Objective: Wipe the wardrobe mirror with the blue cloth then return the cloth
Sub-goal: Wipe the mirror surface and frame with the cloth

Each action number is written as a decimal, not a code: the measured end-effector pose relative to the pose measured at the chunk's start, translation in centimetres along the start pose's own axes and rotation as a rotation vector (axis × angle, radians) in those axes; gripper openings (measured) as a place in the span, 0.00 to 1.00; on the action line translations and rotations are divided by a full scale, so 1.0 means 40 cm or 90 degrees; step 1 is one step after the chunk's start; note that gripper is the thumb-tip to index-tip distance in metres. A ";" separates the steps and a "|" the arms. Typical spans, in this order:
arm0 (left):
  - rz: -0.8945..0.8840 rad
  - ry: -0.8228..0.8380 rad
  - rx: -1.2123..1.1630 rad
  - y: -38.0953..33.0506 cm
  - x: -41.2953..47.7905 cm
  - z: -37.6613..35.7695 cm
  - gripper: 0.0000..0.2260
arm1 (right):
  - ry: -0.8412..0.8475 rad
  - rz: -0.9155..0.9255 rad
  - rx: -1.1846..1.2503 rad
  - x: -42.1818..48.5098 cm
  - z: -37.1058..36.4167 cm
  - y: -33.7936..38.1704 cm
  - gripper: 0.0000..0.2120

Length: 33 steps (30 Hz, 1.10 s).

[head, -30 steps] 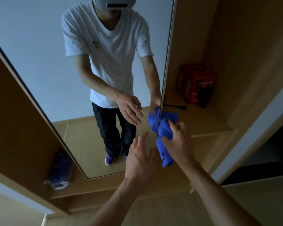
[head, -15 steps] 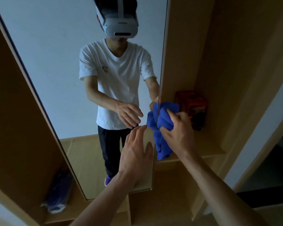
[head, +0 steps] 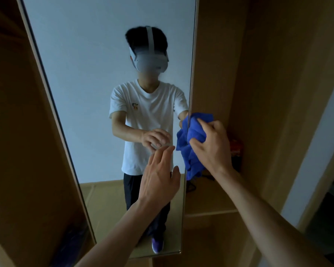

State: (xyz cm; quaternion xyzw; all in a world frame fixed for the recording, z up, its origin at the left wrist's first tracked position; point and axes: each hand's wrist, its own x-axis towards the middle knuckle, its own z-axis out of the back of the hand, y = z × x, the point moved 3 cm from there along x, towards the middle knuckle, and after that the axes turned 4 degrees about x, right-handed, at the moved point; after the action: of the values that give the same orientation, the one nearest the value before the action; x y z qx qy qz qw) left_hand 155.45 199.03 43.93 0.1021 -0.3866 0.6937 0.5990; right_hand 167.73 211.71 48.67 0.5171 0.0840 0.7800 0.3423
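Both hands have come up vs half a sec ago, and the cloth has ridden higher along the glass edge w/ them; the view has tilted up too, so more of the mirror (head: 96, 93) shows

Left hand (head: 158, 176): open wide, fingers straight and spread, holding nothing. Its tips reach to the glass, just left of the cloth; can't tell if they actually touch

Blue cloth (head: 194, 139): bunched, not flat, sitting just right of the left hand's fingertips and under the right hand's fingers. It's pressed at the mirror's right edge and a loose tail hangs below the right palm

Right hand (head: 213, 149): fingers and thumb curled round the cloth, firm grip, knuckles toward the camera

Red box (head: 236, 149): just behind and right of the right hand, mostly hidden, on the wardrobe shelf (head: 210, 201)

Progress, my read: early. Cloth is picked up and at the glass, but only at the right edge. Most of the pane, left of both hands, looks unwiped, though no streaks show either way. Left to do: sweep across and down, then put the cloth back
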 end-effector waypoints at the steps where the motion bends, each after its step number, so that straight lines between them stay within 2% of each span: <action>1: -0.006 -0.010 -0.002 -0.007 0.012 0.009 0.26 | 0.005 0.002 0.002 0.003 0.003 0.000 0.29; 9: -0.090 -0.066 0.010 -0.066 0.061 0.052 0.25 | 0.063 -0.036 0.031 -0.048 -0.017 -0.032 0.28; 20: -0.158 -0.123 0.104 -0.155 0.248 0.191 0.24 | -0.042 0.040 0.098 0.189 0.093 0.078 0.26; 28: -0.182 -0.128 0.123 -0.164 0.285 0.234 0.23 | 0.029 0.028 0.025 0.163 0.086 0.056 0.25; 33: -0.194 -0.128 0.124 -0.168 0.309 0.251 0.23 | -0.064 0.047 0.066 0.262 0.148 0.143 0.24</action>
State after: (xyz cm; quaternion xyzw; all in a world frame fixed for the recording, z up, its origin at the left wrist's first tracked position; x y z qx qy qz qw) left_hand 155.10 201.61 61.02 0.2857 -0.3558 0.6153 0.6428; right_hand 167.85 212.60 61.97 0.5756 0.0875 0.7596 0.2897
